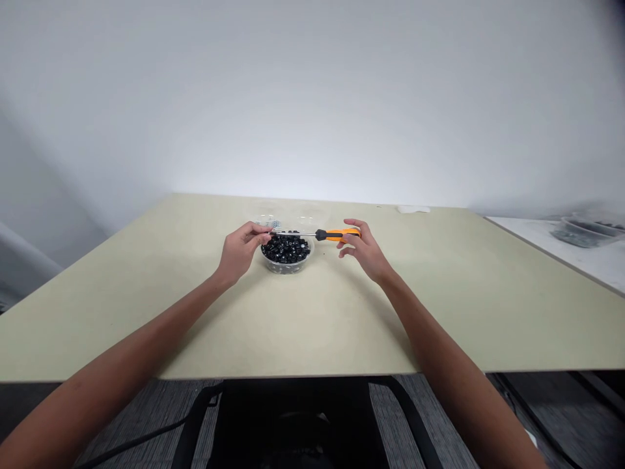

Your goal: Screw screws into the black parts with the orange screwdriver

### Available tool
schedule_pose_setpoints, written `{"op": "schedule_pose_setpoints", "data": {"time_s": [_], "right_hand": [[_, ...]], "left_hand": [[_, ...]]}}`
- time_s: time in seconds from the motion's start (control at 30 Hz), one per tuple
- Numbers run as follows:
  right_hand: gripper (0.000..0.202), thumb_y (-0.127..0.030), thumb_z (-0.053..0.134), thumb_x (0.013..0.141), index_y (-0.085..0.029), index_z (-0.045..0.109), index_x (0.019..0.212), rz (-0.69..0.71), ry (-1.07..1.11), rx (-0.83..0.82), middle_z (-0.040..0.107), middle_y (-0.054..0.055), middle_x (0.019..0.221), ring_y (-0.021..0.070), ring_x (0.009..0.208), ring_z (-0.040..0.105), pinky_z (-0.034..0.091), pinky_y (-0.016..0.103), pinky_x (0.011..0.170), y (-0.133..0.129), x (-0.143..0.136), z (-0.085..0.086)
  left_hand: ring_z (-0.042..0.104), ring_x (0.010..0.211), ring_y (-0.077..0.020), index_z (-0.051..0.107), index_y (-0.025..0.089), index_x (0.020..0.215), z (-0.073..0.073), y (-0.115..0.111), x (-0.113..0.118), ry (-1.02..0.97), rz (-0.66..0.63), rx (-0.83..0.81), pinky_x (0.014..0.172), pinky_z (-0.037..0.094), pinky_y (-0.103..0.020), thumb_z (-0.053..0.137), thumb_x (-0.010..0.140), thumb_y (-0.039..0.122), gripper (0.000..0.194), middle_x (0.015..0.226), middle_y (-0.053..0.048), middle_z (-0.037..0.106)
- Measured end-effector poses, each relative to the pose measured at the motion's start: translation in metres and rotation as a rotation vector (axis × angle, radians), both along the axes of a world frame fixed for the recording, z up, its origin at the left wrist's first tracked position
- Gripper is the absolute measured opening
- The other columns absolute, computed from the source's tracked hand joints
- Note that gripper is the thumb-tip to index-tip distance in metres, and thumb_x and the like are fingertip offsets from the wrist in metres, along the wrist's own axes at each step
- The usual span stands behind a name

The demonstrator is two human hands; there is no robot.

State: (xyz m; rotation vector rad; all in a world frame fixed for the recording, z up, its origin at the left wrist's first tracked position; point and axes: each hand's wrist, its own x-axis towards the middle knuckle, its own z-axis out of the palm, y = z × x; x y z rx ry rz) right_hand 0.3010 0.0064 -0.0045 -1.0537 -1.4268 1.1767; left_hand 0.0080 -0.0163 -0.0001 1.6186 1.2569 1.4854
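An orange and black screwdriver point(336, 234) lies level above a round clear bowl point(286, 268) full of small black pieces point(286, 249). My right hand point(362, 246) holds its handle, the fingers curved around the end. At the other end, the fingertips of my left hand point(240, 249) are pinched at the tip of the metal shaft, where a small dark piece seems to sit, too small to make out. The shaft passes over the bowl's far part.
Clear plastic containers or lids point(305, 218) stand behind the bowl on the pale table point(293, 326). A white object point(413, 209) lies at the back edge. On a white surface at the right is another clear container point(583, 233). A black chair point(297, 423) stands in front.
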Motion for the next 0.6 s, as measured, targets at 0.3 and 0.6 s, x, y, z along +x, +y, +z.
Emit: {"op": "schedule_pose_setpoints", "data": {"time_s": [0.3, 0.6], "right_hand": [[0.051, -0.052, 0.061, 0.086, -0.024, 0.044, 0.126, -0.023, 0.006, -0.003, 0.056, 0.003, 0.098, 0.0125, 0.083, 0.06, 0.056, 0.027, 0.065, 0.0019, -0.0011, -0.0015], [0.053, -0.062, 0.053, 0.087, -0.021, 0.046, 0.119, -0.104, -0.045, 0.008, 0.052, 0.0, 0.078, 0.0093, 0.06, 0.053, 0.048, 0.023, 0.051, 0.0027, -0.0021, -0.0007]], "left_hand": [[0.068, 0.088, -0.0197, 0.07, 0.018, 0.087, -0.0028, 0.001, 0.0009, -0.008, -0.016, -0.035, 0.083, 0.052, -0.032, 0.067, 0.084, 0.032, 0.015, 0.096, -0.005, 0.073], [0.068, 0.087, -0.0199, 0.069, 0.018, 0.09, -0.0048, 0.0007, 0.0018, 0.011, -0.034, -0.039, 0.082, 0.053, -0.033, 0.068, 0.084, 0.035, 0.018, 0.098, -0.006, 0.073]]}}
